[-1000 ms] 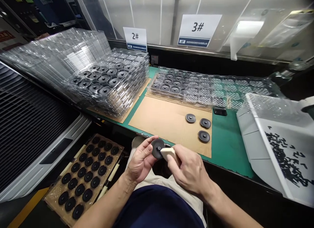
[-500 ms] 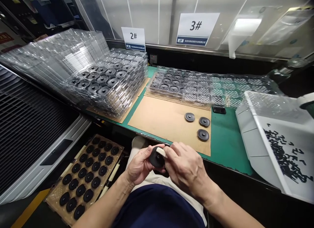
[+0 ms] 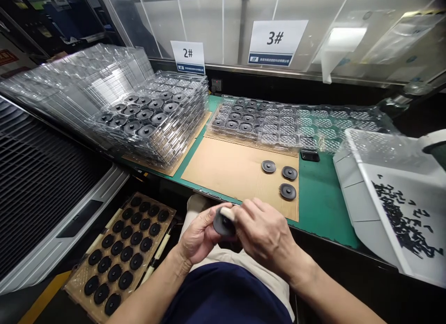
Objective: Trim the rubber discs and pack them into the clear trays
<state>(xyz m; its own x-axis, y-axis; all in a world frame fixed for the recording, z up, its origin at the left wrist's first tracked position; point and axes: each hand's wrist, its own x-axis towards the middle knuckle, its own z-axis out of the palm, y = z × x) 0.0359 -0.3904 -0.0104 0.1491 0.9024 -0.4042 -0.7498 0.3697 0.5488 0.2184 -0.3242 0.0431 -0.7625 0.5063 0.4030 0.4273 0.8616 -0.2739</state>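
My left hand [image 3: 199, 236] is closed around a black round plastic part [image 3: 223, 225], held above my lap at the bench's front edge. My right hand [image 3: 263, 233] curls against the part's right side, its fingers bunched together. A cream-coloured piece [image 3: 227, 214] lies across the part's upper face at the right fingertips; whether it is a finger cover or a held item, I cannot tell. Anything else within the right fingers is hidden. On the cardboard [image 3: 223, 164] beyond my hands rest three similar dark parts [image 3: 288, 191].
Clear trays [image 3: 177, 138] of dark parts are stacked at the left, with more trays [image 3: 278, 122] along the back. At the right, a white bin [image 3: 351, 189] holds black scraps [image 3: 404, 226]. A tray of black parts [image 3: 121, 245] sits low at the left. A dark phone-like object [image 3: 310, 156] lies nearby.
The part in my left hand has tilted slightly, its face catching more light. My right fingers and the cream piece have shifted a little along its upper edge.
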